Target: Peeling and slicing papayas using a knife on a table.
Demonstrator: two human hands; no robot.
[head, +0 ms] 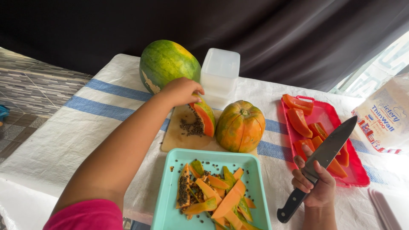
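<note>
Teal tray cropped, left hand covering papaya piece

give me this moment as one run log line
left hand on papaya slice on cutting board | right hand holds knife, blade up over red tray | peels in teal tray

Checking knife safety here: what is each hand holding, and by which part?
Right hand holds the knife by its black handle, blade up. Left hand grasps the papaya slice by its top end.
</note>
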